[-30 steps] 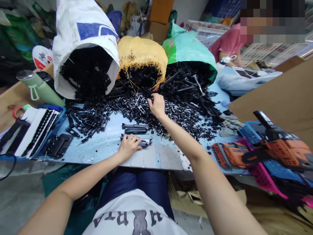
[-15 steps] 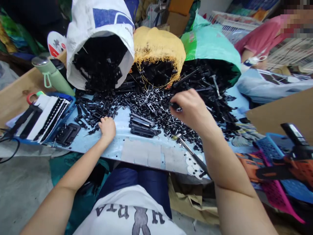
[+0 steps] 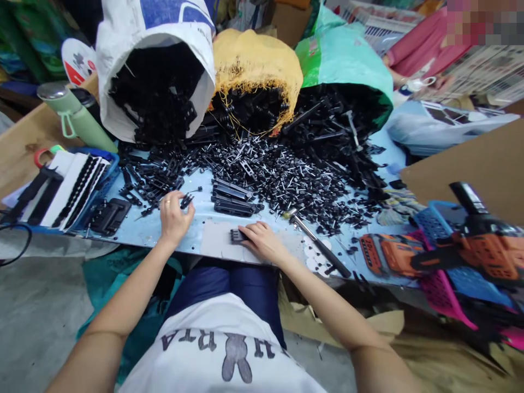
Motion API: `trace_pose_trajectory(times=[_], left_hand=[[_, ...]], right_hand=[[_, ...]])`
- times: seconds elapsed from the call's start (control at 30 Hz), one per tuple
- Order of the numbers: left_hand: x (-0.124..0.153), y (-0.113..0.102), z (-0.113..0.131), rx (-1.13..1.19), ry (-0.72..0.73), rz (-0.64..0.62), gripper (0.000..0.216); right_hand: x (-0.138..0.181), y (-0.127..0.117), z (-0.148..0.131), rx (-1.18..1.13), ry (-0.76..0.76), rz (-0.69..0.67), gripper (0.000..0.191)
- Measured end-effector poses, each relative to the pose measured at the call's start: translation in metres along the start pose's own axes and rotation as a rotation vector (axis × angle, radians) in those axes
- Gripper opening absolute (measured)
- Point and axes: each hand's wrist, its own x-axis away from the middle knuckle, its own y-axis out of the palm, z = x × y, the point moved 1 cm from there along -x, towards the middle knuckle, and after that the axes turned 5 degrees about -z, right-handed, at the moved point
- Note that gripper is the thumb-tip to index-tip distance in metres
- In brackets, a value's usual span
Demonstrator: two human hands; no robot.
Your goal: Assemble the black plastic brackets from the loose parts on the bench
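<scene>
My left hand (image 3: 174,217) is closed on a small black plastic clip (image 3: 187,200) just off the left pile of black parts (image 3: 151,183). On the grey patch near the front edge of the blue table (image 3: 164,232), my right hand (image 3: 262,241) presses its fingers on a short black plastic piece (image 3: 236,235). A stack of long black bars (image 3: 233,197) lies between the hands, a little farther back. Behind it spreads a heap of small black and silver pins (image 3: 286,174).
Three sacks of black parts lie open at the back: white (image 3: 155,60), yellow (image 3: 254,65), green (image 3: 344,65). A metal rod (image 3: 317,243) lies right of my right hand. An orange power tool (image 3: 475,245) sits at right, a green bottle (image 3: 76,114) and blue basket (image 3: 65,191) at left. A person in pink (image 3: 421,41) works at back right.
My right hand has come back from the pin heap to the table's front edge with a black piece. My left hand moved from the finished bars to the left pile and picked up a clip.
</scene>
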Motion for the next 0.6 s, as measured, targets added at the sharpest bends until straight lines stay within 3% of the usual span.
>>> trace_pose_trajectory(times=[0.07,0.13,0.2,0.27,0.4,0.53,0.6], left_hand=[[0.008,0.003,0.021,0.313,0.144,-0.077,0.030],[0.015,0.010,0.045,0.511,0.251,-0.256,0.030],[0.021,0.017,0.067,0.577,0.318,-0.387,0.031],[0.025,0.022,0.081,0.597,0.349,-0.425,0.034],[0.029,0.024,0.090,0.619,0.358,-0.398,0.040],[0.033,0.023,0.093,0.539,0.383,-0.353,0.038],[0.037,0.024,0.099,0.557,0.386,-0.270,0.035]], right_hand=[[-0.002,0.000,0.001,-0.339,0.119,0.132,0.044],[-0.010,0.001,-0.004,-0.757,0.281,0.241,0.053],[-0.019,0.003,-0.011,-1.104,0.378,0.311,0.063],[-0.024,0.002,-0.016,-1.291,0.379,0.362,0.071],[-0.020,-0.005,-0.016,-1.256,0.257,0.382,0.070],[-0.008,-0.015,-0.010,-0.896,0.096,0.377,0.053],[-0.006,-0.017,-0.013,-0.762,0.025,0.408,0.047]])
